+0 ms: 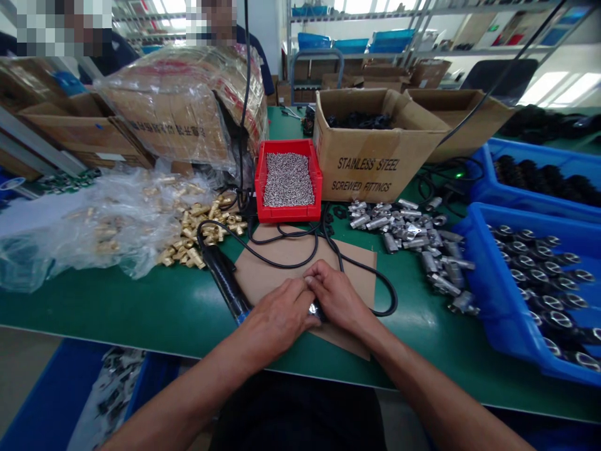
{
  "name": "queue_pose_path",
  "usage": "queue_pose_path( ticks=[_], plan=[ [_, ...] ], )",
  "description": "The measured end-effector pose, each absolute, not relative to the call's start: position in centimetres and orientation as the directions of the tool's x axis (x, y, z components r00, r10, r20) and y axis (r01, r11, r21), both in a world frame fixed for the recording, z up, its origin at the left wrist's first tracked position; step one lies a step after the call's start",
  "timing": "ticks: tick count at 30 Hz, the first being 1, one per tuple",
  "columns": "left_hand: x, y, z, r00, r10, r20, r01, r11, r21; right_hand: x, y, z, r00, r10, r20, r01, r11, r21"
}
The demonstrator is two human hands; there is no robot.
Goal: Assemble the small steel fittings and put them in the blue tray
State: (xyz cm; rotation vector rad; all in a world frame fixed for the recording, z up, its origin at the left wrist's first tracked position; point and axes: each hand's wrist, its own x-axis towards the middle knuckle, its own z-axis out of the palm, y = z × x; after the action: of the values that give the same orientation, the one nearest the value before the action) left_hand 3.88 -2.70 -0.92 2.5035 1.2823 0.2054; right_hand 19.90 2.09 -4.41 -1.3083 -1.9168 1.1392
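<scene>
Your left hand (pixel 284 319) is curled closed around a small black part with a round silver face (pixel 313 308), low over a flat brown cardboard sheet (pixel 267 275) on the green-topped bench (pixel 188 307). Your right hand (pixel 342 299) meets it from the other side, fingers bent inward and touching the left fingers; whether they pinch anything, cannot tell, as the tips are partly hidden.

Just left of your left hand: a black cylindrical corded tool with a blue end (pixel 224 275), lying slanted, its black cable (pixel 282 264) looping across the sheet. Beyond the sheet: an open red plastic bin (pixel 288 215) filled with tiny silver metal pieces (pixel 288 180).

Left of bin: a heap of brass-coloured metal fittings (pixel 188 244), partly beside clear plastic film. Right of bin: a loose scatter of silver metal fittings (pixel 408 228). Far right: a blue plastic tray (pixel 498 313) holding black parts with round silver faces (pixel 549 272).
</scene>
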Motion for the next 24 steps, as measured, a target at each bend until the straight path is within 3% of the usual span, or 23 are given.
queue_pose_path(
  ticks=[5, 15, 24],
  plan=[
    [4.4, -3.9, -1.6, 0.438, 0.898, -0.045, 0.855, -0.401, 0.330, 20.3, 2.0, -4.8, -0.391, 0.919, -0.059, 0.378, 0.102, -0.920],
    [2.9, -4.1, -0.7, 0.411, 0.908, -0.085, 0.724, -0.269, 0.635, 20.5, 2.1, -5.4, -0.426, 0.899, -0.103, 0.303, 0.034, -0.952],
    [2.9, -3.6, -0.7, 0.373, 0.920, -0.124, 0.686, -0.183, 0.704, 20.9, 2.2, -5.0, -0.437, 0.887, -0.151, 0.206, -0.065, -0.976]
  ],
)
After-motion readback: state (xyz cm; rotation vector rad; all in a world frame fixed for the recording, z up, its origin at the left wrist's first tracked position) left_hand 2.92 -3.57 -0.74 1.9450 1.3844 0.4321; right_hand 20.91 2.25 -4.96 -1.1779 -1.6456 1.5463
